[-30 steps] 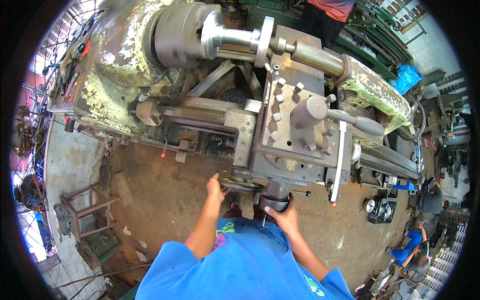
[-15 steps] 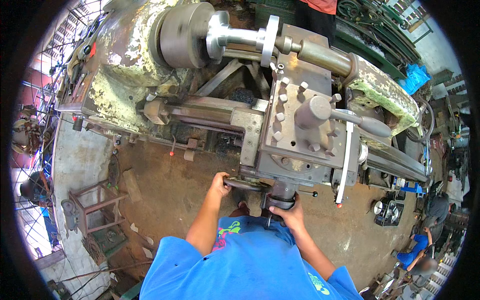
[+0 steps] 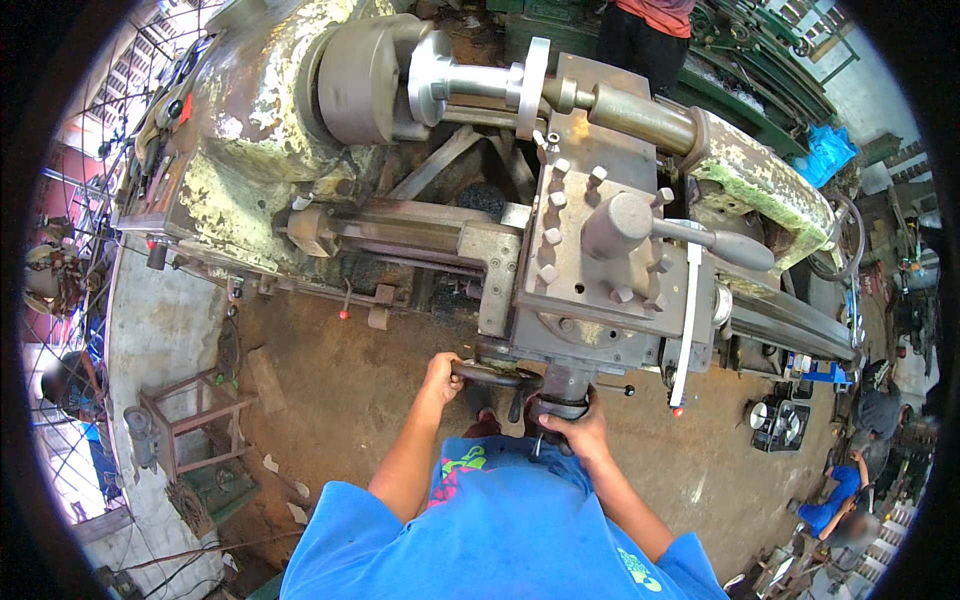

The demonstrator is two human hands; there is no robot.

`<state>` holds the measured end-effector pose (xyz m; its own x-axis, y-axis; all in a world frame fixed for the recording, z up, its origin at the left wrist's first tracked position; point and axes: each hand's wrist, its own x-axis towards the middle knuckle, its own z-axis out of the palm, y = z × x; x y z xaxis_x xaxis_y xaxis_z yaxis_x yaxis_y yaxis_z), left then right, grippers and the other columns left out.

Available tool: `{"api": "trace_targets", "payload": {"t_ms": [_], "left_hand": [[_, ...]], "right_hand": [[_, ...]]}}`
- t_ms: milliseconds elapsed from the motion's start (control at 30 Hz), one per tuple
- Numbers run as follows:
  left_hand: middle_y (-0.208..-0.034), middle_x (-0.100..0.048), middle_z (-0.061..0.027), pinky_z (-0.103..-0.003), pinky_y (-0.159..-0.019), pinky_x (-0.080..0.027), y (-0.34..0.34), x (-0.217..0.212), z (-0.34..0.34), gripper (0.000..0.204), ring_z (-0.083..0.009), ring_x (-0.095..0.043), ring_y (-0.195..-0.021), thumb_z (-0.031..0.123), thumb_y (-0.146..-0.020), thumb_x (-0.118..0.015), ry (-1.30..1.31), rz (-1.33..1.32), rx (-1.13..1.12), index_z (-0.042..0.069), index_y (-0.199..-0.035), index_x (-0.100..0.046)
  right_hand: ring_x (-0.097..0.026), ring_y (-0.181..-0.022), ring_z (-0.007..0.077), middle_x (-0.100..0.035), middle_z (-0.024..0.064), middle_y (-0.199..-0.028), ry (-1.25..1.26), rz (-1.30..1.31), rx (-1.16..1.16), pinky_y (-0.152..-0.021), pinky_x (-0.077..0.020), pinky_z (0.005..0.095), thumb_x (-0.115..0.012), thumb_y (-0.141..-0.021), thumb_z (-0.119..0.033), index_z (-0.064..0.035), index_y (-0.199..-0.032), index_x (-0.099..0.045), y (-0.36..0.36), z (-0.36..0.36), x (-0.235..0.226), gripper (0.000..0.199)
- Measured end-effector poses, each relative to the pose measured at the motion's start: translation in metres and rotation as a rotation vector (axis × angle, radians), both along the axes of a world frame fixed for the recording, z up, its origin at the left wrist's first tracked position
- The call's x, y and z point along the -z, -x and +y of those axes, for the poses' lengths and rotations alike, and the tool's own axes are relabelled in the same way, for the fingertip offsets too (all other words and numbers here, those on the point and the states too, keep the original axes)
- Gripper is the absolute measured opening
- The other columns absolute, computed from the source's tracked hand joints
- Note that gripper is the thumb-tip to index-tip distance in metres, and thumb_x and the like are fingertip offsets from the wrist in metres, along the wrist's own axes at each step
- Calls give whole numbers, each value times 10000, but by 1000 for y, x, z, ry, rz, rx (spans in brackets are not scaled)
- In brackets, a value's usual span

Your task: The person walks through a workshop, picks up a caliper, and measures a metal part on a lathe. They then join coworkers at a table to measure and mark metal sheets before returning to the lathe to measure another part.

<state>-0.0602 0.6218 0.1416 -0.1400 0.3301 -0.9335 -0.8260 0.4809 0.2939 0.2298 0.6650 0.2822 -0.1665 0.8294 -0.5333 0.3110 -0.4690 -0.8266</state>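
I stand at a large metal lathe with worn, peeling cream paint. My left hand [image 3: 442, 379] is closed round the left side of the dark carriage handwheel [image 3: 497, 374]. My right hand [image 3: 582, 428] wraps the round cross-slide dial and crank [image 3: 562, 403], thumb across its front. Above them sits the square tool post [image 3: 600, 240], with several bolts and a long clamping lever [image 3: 715, 243]. A shiny flanged metal workpiece [image 3: 480, 80] lies between the blurred chuck [image 3: 360, 85] and the tailstock quill [image 3: 640, 115]. My right fingers are partly hidden behind the dial.
A red-tipped white lever [image 3: 687, 330] hangs at the carriage's right. On the left stands a metal frame stand [image 3: 200, 420]. One person [image 3: 645, 40] stands behind the lathe; another in blue [image 3: 835, 495] is low at the right, near a black crate [image 3: 780, 424].
The view has shifted slightly, and more of the person behind the lathe shows. A dark handle now shows below the handwheel. Both hands keep their holds.
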Motion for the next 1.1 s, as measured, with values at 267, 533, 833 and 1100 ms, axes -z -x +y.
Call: {"api": "trace_targets", "payload": {"t_ms": [267, 533, 833, 1100], "left_hand": [[-578, -408, -34, -260, -323, -246, -5, -1, 2, 122, -115, -334, -383, 127, -807, -522, 6, 62, -55, 80, -718, -452], [-557, -384, -24, -256, -326, -226, -6, 2, 1, 144, -115, -322, -375, 115, -794, -529, -4, 77, -27, 99, -686, -435], [-551, -382, -25, -258, -327, -227, -6, 1, 1, 170, -119, -337, -374, 123, -797, -533, 14, 70, -31, 115, -670, -421], [-550, -431, -38, -264, -322, -258, -13, -25, 7, 164, -136, -370, -357, 171, -814, -557, 100, 135, -82, 89, -694, -481]], "right_hand": [[-601, -1115, 279, -606, 197, -1230, 36, 16, 13, -965, -481, 377, -942, -507, -206, 87, -1395, -342, 0, 0, -1, 1111], [-606, -1092, 294, -597, 181, -1212, 129, 240, 20, -975, -473, 389, -857, -538, -113, 56, -1392, -363, -11, 4, 9, 1001], [-566, -1149, 320, -568, 196, -1251, 255, 366, 17, -1009, -439, 402, -829, -534, -137, 45, -1429, -316, -22, 6, 20, 1047], [-522, -1225, 339, -504, 199, -1370, 346, 422, -14, -1046, -407, 424, -838, -667, -252, -2, -1513, -217, -50, 6, 50, 1079]]}}
